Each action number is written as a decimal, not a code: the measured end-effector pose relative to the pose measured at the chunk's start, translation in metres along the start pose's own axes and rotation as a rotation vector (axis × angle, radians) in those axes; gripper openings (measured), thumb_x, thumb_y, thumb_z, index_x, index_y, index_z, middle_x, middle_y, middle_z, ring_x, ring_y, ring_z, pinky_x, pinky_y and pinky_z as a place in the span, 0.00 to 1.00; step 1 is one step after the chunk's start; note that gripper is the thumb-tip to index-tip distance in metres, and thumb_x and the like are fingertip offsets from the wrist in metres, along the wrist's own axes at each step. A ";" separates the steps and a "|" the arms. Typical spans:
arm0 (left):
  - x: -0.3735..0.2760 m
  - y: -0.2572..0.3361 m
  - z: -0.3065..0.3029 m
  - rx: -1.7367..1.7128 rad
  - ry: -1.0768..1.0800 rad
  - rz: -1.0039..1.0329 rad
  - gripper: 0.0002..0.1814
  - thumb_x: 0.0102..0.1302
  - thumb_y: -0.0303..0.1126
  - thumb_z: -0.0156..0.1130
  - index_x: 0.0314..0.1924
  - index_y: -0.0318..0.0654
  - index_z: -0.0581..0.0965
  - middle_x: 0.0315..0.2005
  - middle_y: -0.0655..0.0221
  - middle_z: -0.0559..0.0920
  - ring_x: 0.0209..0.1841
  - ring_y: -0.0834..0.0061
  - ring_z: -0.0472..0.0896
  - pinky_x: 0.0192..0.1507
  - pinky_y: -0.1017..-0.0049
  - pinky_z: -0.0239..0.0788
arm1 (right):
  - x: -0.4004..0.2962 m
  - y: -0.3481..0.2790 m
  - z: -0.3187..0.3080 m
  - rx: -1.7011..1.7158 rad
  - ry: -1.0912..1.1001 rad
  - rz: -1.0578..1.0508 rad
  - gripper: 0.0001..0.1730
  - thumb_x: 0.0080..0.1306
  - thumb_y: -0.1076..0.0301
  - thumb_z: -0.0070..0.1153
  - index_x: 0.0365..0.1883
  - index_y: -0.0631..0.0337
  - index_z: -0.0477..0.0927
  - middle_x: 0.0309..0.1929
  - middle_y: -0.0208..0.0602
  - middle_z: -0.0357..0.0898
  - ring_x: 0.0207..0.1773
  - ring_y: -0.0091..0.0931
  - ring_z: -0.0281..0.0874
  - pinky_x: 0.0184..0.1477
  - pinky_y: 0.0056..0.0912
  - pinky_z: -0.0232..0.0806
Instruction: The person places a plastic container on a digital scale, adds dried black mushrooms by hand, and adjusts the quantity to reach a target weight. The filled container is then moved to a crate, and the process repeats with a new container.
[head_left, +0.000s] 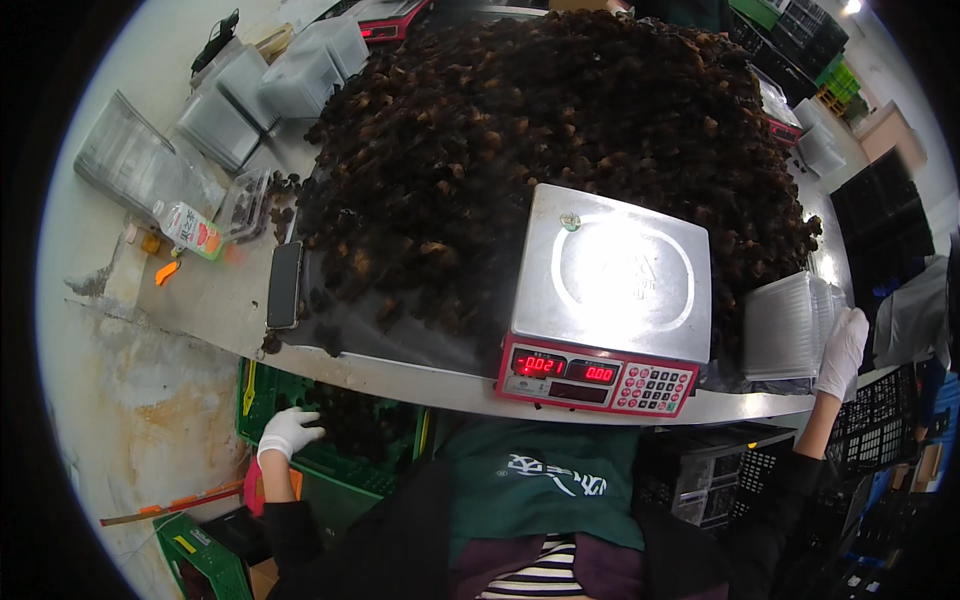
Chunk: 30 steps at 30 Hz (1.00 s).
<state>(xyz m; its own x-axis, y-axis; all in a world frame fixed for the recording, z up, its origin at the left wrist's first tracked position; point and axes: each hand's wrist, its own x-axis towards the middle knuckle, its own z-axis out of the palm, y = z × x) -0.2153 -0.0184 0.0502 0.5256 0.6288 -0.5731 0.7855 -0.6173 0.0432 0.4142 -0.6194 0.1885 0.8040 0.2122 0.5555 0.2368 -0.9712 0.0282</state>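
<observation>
My left hand (291, 433), in a white glove, is over the left rim of a green plastic crate (352, 474) holding dark pieces, its fingers apart. At the table's right, my right hand (844, 352), also gloved, touches the right side of a stack of clear plastic trays (784, 326); whether it grips one is unclear. Between my hands stands a red digital scale with a bare steel plate (615, 274) and a lit display. Behind it spreads a large heap of dark brown, ruffled pieces, which look like wood ear fungus (525, 120).
A smartphone (285, 285), a drink bottle (187, 229) and an orange cutter (166, 272) lie at the left. Stacked clear containers (300, 79) stand behind them. More scales sit at the far left and far right. Black crates (874, 424) are at the right, below table height.
</observation>
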 end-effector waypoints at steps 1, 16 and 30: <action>0.001 0.011 -0.011 -0.016 0.018 -0.100 0.19 0.60 0.40 0.67 0.50 0.42 0.84 0.46 0.54 0.84 0.51 0.56 0.82 0.56 0.64 0.72 | -0.003 0.017 0.008 -0.035 -0.097 -0.012 0.21 0.77 0.56 0.43 0.42 0.68 0.76 0.36 0.51 0.77 0.44 0.45 0.76 0.48 0.42 0.67; 0.224 0.297 -0.129 0.093 1.027 0.739 0.12 0.58 0.25 0.61 0.42 0.49 0.83 0.32 0.68 0.78 0.33 0.65 0.79 0.38 0.67 0.75 | -0.032 0.039 0.069 0.472 -0.311 0.269 0.28 0.75 0.48 0.50 0.29 0.67 0.78 0.22 0.34 0.72 0.27 0.23 0.65 0.34 0.31 0.62; 0.048 0.086 -0.097 -0.308 0.248 0.251 0.20 0.52 0.26 0.67 0.48 0.41 0.83 0.41 0.62 0.83 0.44 0.60 0.83 0.49 0.68 0.74 | -0.034 0.046 0.071 0.558 -0.387 0.378 0.25 0.75 0.52 0.52 0.24 0.64 0.75 0.21 0.22 0.65 0.27 0.16 0.57 0.29 0.25 0.56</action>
<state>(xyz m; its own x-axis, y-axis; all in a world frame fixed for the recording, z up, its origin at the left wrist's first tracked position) -0.0908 0.0046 0.1058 0.7444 0.5954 -0.3024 0.6649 -0.6190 0.4181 0.4363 -0.6635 0.1114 0.9938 0.0005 0.1112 0.0658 -0.8085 -0.5847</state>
